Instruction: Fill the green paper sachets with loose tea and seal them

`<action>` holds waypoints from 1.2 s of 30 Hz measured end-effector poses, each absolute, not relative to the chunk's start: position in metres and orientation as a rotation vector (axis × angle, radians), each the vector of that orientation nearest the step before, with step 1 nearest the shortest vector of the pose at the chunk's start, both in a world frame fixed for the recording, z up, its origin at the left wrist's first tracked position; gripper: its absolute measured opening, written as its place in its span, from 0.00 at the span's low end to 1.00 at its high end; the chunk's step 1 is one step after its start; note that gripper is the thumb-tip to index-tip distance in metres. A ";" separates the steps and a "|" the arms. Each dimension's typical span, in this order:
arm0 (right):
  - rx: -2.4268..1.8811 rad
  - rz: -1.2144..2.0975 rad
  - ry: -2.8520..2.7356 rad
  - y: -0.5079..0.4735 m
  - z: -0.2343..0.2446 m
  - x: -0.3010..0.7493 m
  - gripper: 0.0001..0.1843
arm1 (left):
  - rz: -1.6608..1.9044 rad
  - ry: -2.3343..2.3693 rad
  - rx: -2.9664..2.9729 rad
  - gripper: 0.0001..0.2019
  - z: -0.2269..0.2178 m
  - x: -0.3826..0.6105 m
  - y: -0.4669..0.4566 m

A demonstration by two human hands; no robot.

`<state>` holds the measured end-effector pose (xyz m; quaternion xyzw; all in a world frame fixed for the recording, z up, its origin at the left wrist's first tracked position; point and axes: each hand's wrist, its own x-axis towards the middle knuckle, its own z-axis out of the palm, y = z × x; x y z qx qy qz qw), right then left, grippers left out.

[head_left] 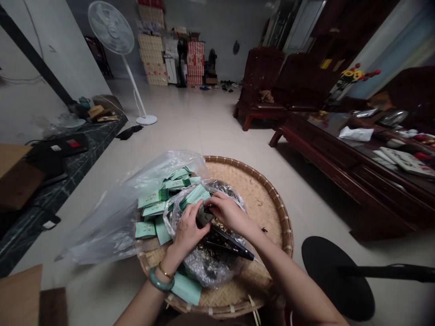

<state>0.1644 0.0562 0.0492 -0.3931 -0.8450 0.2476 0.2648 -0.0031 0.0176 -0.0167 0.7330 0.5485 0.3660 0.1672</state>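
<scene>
My left hand [189, 226] is closed around a small dark grey-green packet [204, 216]. Fingers of my right hand [226, 210] are pinched together at the packet's top; what they hold is hidden. Both hands are over a clear plastic bag [200, 267] of loose dark and pale dried bits [220, 228], like tea leaves. A long black tool with a cord [234, 246], shaped like a hair straightener, lies across this bag. Light green packets [195, 194] rest beside my fingers. More green packets [154, 208] are heaped at the left, and another green packet [186, 289] lies near my left wrist.
Everything sits on a round woven bamboo tray [268, 199]. A large clear plastic bag [112, 226] spreads past its left edge. A black round stand base [336, 276] is at the right, near a dark wooden table [326, 167]. A white fan [146, 119] stands farther back.
</scene>
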 end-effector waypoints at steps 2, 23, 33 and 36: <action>-1.103 0.650 -2.225 0.058 0.047 0.165 0.14 | 1.041 1.556 2.075 0.31 -0.017 -0.004 0.018; -1.241 1.103 -1.973 0.049 0.033 0.169 0.36 | 1.091 1.545 2.061 0.29 -0.013 -0.006 0.017; -1.090 1.234 -1.626 0.051 0.027 0.161 0.15 | 1.121 1.506 2.215 0.29 -0.014 -0.006 0.016; -1.011 1.193 -1.671 0.047 0.032 0.161 0.15 | 1.106 1.543 2.186 0.32 -0.016 -0.005 0.017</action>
